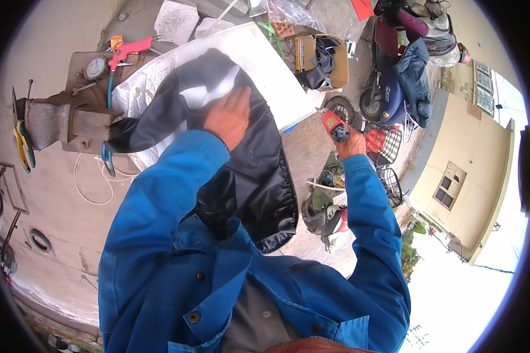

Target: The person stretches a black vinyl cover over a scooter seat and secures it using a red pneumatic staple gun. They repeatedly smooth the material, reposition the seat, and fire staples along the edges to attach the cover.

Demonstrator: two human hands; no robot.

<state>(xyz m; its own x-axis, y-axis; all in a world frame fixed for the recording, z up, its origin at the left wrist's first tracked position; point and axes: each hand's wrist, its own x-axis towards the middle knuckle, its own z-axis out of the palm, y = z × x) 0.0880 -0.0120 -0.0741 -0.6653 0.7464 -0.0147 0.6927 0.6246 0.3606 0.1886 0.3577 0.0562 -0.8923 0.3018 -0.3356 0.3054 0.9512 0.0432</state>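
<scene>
A black, shiny vinyl-like cover (250,156) with a gathered edge drapes over a white sheet (271,76) and hangs down toward my jacket. My left hand (229,117) lies flat on its upper part, fingers stretched out. Beyond these fingers is a bright white patch on the cover; glare or white backing, I cannot tell which. Off to the right, my right hand (353,145) is closed round a red hand tool (334,125) with a dark end and a thin tip. The tool is held up near the sheet's right corner, apart from the cover. Its exact kind is not clear.
At left stands a rusty metal vise (53,123) with a round gauge (95,69), a pink air gun (132,50) on a blue hose and yellow-handled pliers (25,146). A cardboard box (338,65) holds black material. Scooters (388,97) and wire baskets (384,143) stand at right.
</scene>
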